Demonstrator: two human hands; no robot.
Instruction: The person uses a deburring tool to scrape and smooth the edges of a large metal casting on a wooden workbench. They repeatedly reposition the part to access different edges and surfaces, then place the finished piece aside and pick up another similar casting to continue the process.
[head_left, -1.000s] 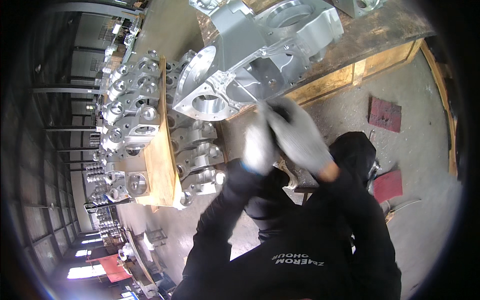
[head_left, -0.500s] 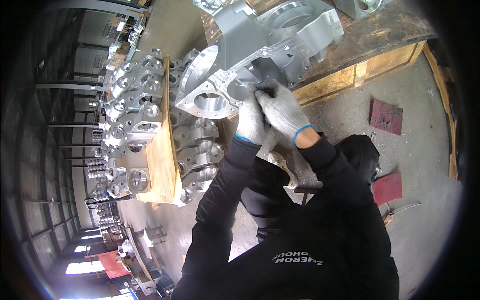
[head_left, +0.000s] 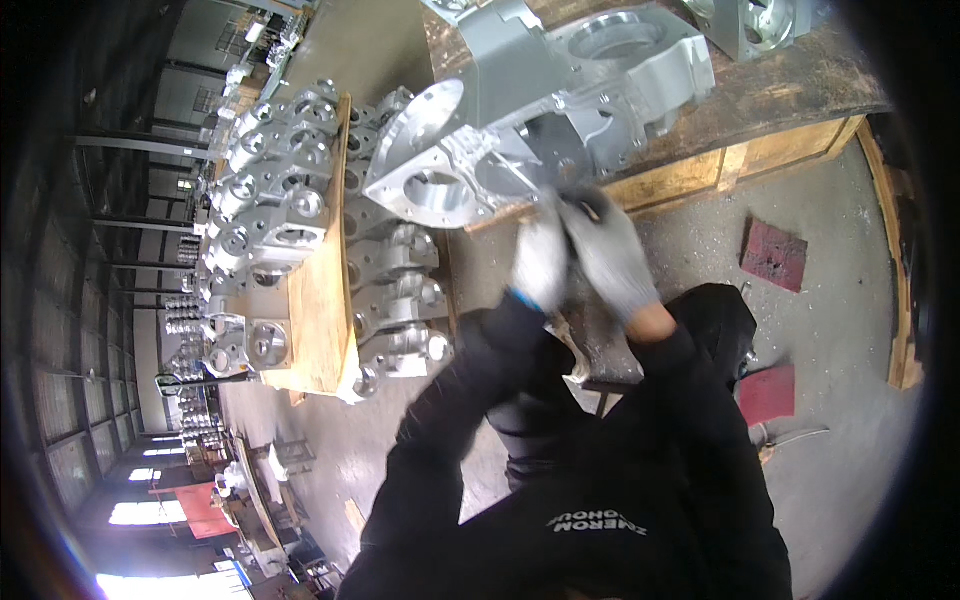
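Note:
A grey machined metal casting (head_left: 520, 130) with large round bores stands at the edge of the wooden bench, just beyond my hands. My left hand (head_left: 540, 262), in a pale knit glove, is blurred, its fingers closed near the end of a thin, light-coloured rod (head_left: 518, 172) that reaches into the casting's opening. Close beside it, my right hand (head_left: 612, 252), gloved the same, is closed round a dark piece, seemingly the handle of that rod. Blur hides the exact grip of both hands.
The worn wooden bench (head_left: 790, 85) carries another casting (head_left: 750, 25) at the far right. To the left, several similar castings (head_left: 240, 190) stand on stacked boards (head_left: 325, 290). Red mats (head_left: 773, 255) lie on the floor to the right, and a stool (head_left: 605, 388) is below my hands.
Both hands have drawn back from the casting toward me and slightly right, baring the thin rod. The whole view has shifted a little.

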